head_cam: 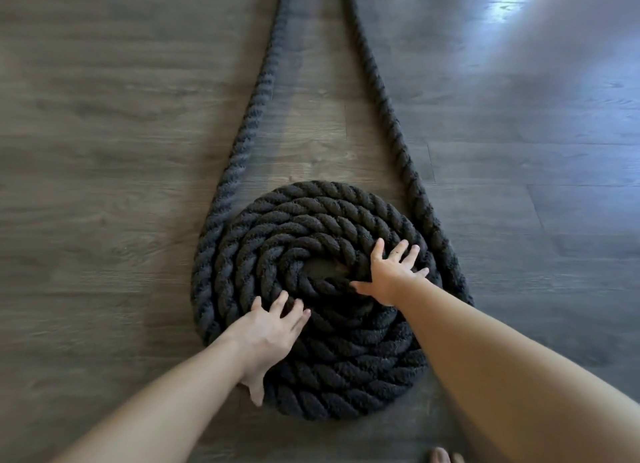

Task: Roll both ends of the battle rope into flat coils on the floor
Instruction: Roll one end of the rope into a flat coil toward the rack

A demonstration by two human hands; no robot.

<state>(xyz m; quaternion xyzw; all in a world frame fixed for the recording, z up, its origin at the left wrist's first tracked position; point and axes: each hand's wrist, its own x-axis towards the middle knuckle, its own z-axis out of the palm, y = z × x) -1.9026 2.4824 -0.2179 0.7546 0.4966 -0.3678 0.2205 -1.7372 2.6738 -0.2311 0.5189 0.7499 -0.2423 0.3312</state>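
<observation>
Rope: we see a thick black twisted battle rope lying on the dark wood-look floor, two strands running away from us toward the top of the view.
Coil: one flat coil of several turns sits on the floor just in front of us, a small gap left open at its centre.
Strands: the left strand curves into the coil's outer turn; the right strand skirts the coil's right edge, and we cannot tell where it ends, since our right arm covers it.
Left hand: our left hand lies flat on the near-left turns, fingers spread and open, gripping nothing.
Right hand: our right hand presses flat on the right inner turns beside the centre gap, fingers splayed, nothing clasped.
Handling: we judge the rope heavy, soft on the surface yet stiff to bend, with a rough twist that gives good friction.
Hold: flat palms on top of the turns should rotate it best; pinching one strand would likely lift or skew the spiral.
Progress: one coil looks well along; a second is not in view.
</observation>
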